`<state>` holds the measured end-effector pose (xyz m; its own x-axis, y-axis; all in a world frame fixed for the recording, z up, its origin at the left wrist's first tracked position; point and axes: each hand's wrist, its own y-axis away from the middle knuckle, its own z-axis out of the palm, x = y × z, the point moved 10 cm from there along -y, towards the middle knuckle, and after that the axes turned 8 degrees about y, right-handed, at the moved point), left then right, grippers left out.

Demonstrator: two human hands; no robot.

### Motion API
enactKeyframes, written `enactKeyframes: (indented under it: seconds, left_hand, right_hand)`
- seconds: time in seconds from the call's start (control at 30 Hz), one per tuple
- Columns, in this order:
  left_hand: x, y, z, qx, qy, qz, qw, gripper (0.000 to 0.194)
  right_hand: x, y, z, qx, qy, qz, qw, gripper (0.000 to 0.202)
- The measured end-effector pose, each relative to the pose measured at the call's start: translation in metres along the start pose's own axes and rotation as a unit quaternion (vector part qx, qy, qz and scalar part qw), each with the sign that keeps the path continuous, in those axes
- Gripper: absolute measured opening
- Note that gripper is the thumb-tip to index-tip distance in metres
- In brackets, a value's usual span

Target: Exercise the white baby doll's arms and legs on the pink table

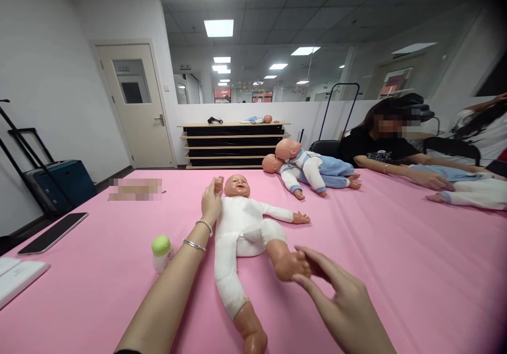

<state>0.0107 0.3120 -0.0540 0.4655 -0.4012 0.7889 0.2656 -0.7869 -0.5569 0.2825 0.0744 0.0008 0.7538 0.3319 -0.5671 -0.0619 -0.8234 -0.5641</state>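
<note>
Head view: right hand (348, 304) is clamping the doll's (246, 219) foot (288, 266) between fingers; left hand (211, 204) is curling beside its head (237, 186), grip unclear.

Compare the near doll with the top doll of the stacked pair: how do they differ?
The near doll shows a plain white body, while the top doll wears a blue and white outfit.
The near doll lies face up on the pink cloth; the top doll lies over the lower doll.
The near doll's foot is at the right hand; no hand touches the top doll.
Both have bald heads.
</note>
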Motion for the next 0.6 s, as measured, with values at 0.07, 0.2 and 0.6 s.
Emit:
enactKeyframes:
  seconds: [0.07, 0.2, 0.6]
  left_hand:
    - [0.017, 0.005, 0.023, -0.072, -0.065, 0.032, 0.995, 0.051]
    - [0.034, 0.027, 0.059, -0.178, -0.175, 0.087, 0.965, 0.044]
    - [-0.076, 0.002, -0.022, 0.054, 0.077, -0.175, 0.980, 0.037]
  right_hand:
    - [-0.010, -0.027, 0.016, -0.015, -0.010, -0.029, 0.999, 0.026]
    - [-0.006, -0.060, 0.073, -0.049, -0.040, -0.045, 0.997, 0.021]
    - [0.042, 0.054, 0.016, 0.004, -0.029, 0.055, 0.998, 0.029]
